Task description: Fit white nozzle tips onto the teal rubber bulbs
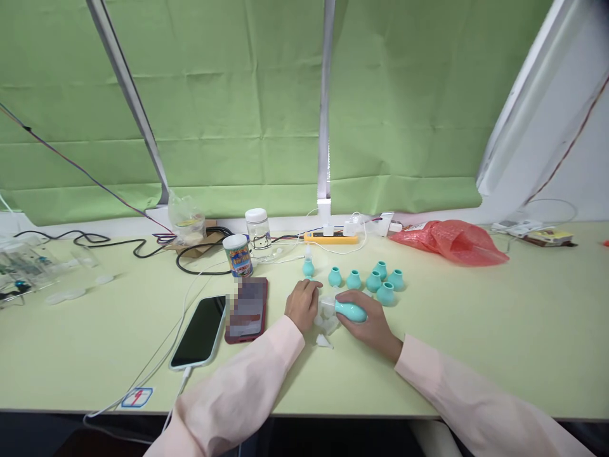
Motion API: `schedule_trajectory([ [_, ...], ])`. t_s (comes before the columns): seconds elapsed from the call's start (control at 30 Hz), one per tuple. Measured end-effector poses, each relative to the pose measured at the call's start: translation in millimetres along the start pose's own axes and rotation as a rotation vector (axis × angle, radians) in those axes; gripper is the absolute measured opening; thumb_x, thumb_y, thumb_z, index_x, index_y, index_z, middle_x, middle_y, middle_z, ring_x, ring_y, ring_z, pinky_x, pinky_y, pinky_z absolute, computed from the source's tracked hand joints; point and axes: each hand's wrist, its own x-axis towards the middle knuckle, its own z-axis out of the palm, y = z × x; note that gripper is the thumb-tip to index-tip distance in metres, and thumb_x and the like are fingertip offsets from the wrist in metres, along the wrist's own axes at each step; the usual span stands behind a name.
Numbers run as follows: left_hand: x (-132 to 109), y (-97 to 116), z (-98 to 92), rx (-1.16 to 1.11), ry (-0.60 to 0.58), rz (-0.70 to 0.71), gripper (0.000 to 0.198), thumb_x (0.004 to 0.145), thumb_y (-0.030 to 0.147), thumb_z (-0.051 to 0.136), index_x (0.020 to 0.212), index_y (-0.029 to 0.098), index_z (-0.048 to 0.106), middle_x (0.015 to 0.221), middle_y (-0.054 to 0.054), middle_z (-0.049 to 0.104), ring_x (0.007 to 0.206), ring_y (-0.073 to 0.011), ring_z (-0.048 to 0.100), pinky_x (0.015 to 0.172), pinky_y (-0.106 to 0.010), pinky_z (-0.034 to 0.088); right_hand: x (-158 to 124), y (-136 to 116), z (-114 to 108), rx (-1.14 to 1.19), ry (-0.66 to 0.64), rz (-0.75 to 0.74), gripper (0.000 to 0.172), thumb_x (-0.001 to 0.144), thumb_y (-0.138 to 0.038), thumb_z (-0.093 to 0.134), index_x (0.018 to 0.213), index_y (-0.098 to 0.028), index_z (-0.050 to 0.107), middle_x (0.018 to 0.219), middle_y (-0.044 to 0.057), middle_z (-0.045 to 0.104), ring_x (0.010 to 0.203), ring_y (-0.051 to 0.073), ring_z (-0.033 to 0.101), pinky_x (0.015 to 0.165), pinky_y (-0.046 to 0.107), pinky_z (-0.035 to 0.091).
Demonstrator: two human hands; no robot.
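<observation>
My right hand is closed around a teal squeeze bulb, which lies sideways with a clear tip pointing left. Close to that tip is my left hand, its fingers bent together low over the table; what they hold, if anything, is hidden. Just beyond the left hand stands another teal bulb with a clear tip upright on it. Several open-necked teal bulbs stand to the right of it. Between and below my hands lie several translucent plastic tips, partly covered by my fingers.
Two phones lie to the left, a black-screened one on a cable and a red-cased one. Behind them stand a printed canister and a clear jar. A yellow power strip and red bubble wrap lie at the back.
</observation>
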Motion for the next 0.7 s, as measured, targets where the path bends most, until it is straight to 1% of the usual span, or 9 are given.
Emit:
schedule_trajectory([
  [0.07,1.2,4.2,-5.5,-0.087,0.004,0.024,0.024,0.079,0.021,0.032,0.088,0.018,0.054,0.079,-0.003,0.056,0.075,-0.0131,0.049,0.064,-0.024,0.040,1.1,1.5,-0.7,0.006,-0.017,-0.044,0.021,0.065,-0.015,0.053,0.084,-0.023,0.053,0.085,0.004,0.055,0.082,0.018,0.053,0.071,0.032,0.044],
  [0.13,2.3,7.6,-9.7,-0.155,-0.043,0.072,0.020,0.076,0.023,0.040,0.084,0.017,0.057,0.075,-0.003,0.058,0.073,-0.0133,0.048,0.059,-0.022,0.041,1.9,3.4,-1.4,0.002,-0.024,-0.055,0.021,0.065,-0.013,0.052,0.083,-0.023,0.055,0.087,0.004,0.053,0.083,0.017,0.052,0.070,0.031,0.044],
  [0.2,2.9,8.7,-11.1,-0.156,-0.075,0.144,0.018,0.073,0.025,0.045,0.081,0.017,0.059,0.073,-0.004,0.058,0.073,-0.0141,0.048,0.059,-0.023,0.041,2.7,6.0,-2.1,-0.001,-0.018,-0.051,0.021,0.065,-0.011,0.051,0.082,-0.022,0.056,0.088,0.004,0.051,0.083,0.017,0.051,0.071,0.031,0.044],
  [0.23,2.9,8.1,-10.6,-0.133,-0.074,0.190,0.018,0.073,0.026,0.046,0.082,0.017,0.060,0.073,-0.004,0.058,0.074,-0.0146,0.047,0.060,-0.024,0.042,3.0,7.5,-2.5,-0.002,-0.008,-0.047,0.021,0.065,-0.010,0.051,0.082,-0.022,0.056,0.087,0.004,0.051,0.083,0.017,0.051,0.071,0.031,0.044],
  [0.33,2.6,3.4,-6.3,-0.033,-0.018,0.355,0.021,0.076,0.025,0.043,0.088,0.017,0.058,0.079,-0.006,0.057,0.076,-0.0156,0.046,0.065,-0.029,0.042,3.9,11.3,-3.5,-0.002,0.018,-0.045,0.021,0.064,-0.008,0.051,0.080,-0.022,0.056,0.083,0.004,0.051,0.080,0.016,0.051,0.069,0.031,0.044],
  [0.4,2.2,0.2,-2.9,0.016,0.033,0.439,0.021,0.077,0.023,0.042,0.090,0.017,0.057,0.082,-0.007,0.056,0.076,-0.0155,0.045,0.064,-0.029,0.042,4.3,13.1,-4.4,0.002,0.020,-0.057,0.022,0.063,-0.007,0.051,0.080,-0.021,0.055,0.081,0.004,0.051,0.078,0.016,0.052,0.068,0.030,0.044],
  [0.53,1.4,-1.5,1.1,0.029,0.110,0.493,0.018,0.077,0.020,0.043,0.087,0.018,0.056,0.084,-0.007,0.056,0.074,-0.0140,0.044,0.060,-0.027,0.042,4.3,15.4,-6.6,-0.011,-0.011,-0.095,0.025,0.063,-0.006,0.050,0.081,-0.022,0.055,0.081,0.003,0.050,0.077,0.016,0.051,0.066,0.029,0.044],
  [0.7,-0.2,1.1,3.1,-0.001,0.126,0.512,0.015,0.076,0.017,0.043,0.081,0.018,0.058,0.079,-0.006,0.056,0.073,-0.0130,0.044,0.057,-0.025,0.042,1.7,17.4,-6.7,-0.043,-0.010,-0.137,0.026,0.063,-0.005,0.050,0.082,-0.021,0.055,0.081,0.003,0.049,0.077,0.015,0.051,0.064,0.028,0.045],
])
